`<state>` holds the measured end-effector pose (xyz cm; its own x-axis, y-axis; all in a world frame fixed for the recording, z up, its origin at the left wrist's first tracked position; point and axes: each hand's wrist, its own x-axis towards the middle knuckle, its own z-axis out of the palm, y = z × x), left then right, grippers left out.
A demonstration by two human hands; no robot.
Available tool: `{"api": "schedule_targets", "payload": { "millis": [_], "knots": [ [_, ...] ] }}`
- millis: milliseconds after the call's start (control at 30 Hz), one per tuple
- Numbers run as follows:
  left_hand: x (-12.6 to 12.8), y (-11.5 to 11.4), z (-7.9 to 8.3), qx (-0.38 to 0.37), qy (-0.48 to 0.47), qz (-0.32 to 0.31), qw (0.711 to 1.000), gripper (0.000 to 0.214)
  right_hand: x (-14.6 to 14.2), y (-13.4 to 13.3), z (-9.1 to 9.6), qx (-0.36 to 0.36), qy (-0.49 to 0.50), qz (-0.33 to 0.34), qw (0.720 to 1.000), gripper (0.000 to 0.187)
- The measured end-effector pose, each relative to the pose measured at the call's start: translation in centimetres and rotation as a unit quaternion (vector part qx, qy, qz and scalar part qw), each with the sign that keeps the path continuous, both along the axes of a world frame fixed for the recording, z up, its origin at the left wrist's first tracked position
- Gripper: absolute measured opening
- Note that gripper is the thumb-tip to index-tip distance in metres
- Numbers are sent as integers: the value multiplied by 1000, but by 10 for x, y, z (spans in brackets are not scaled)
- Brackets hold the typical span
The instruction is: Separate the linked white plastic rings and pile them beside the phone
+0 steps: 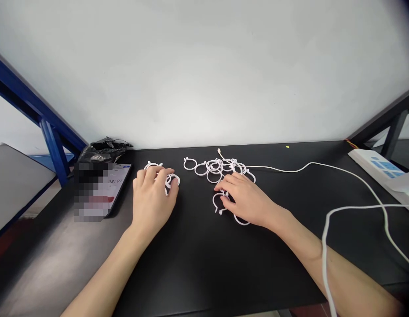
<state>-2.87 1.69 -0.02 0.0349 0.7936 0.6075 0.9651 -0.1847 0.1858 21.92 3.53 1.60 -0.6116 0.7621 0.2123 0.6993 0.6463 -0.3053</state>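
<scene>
With the bare strip between the hands as the clock's centre, the left hand [151,193] lies at nine, fingers loosely curled over a few white rings [178,181] and thumb set apart; whether it grips any, I cannot tell. The right hand [249,198] is at three, thumb and forefinger slightly parted about an open-ended ring [213,201] at four; whether they pinch it is unclear. Another ring [241,223] shows beneath that hand, toward five. From one to two, touching or just beside the right fingers, sits a heap of rings [214,169], overlapping and perhaps hooked together by their knobbed ends, so lifting one could drag its neighbours or scatter them. The thin cable [292,171] reaches the heap, its plug [219,151] at one; a ring might snag on it, as both are white and easily confused. At four, a thicker cable [324,240] crosses the view of the right forearm and could catch a sleeveless sweep. A careless leftward push might send rings against the phone [118,189] at nine or the black bag [104,150] at ten on the dark table [198,264].
</scene>
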Motion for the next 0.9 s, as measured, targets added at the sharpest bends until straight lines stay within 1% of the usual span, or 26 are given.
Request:
{"api": "schedule_targets", "payload": {
  "millis": [100,167,267,333,400,467,533,600,667,733,800,900],
  "knots": [
    [12,-6,3,-6,-10,-70,997,18,-2,1,-2,29,31,-4,999,20],
    [17,-10,5,-22,-31,-125,991,18,-5,1,-2,67,85,-8,994,22],
    [23,-14,6,-45,-63,-187,979,24,-11,-4,-2,111,179,-18,977,24],
    [27,-17,6,-55,-86,-226,969,27,-15,-9,-2,104,223,-15,969,26],
    [31,-20,6,-67,-110,-251,959,21,-18,-14,-3,68,252,0,965,28],
    [34,-22,6,-87,-138,-248,955,16,-21,-17,-5,25,270,13,962,30],
    [36,-23,7,-113,-172,-225,953,13,-23,-18,-6,-5,276,8,961,32],
    [38,-23,9,-142,-201,-206,947,10,-25,-19,-6,-28,274,-11,961,32],
    [38,-23,11,-156,-217,-193,944,9,-26,-19,-6,-52,274,-37,960,32],
    [39,-23,12,-150,-225,-172,947,8,-27,-19,-5,-67,276,-61,957,33],
    [39,-23,14,-135,-232,-135,954,7,-27,-20,-4,-76,281,-82,953,32],
    [37,-22,14,-119,-236,-90,960,6,-29,-21,-3,-93,288,-91,949,23]
  ]
}}
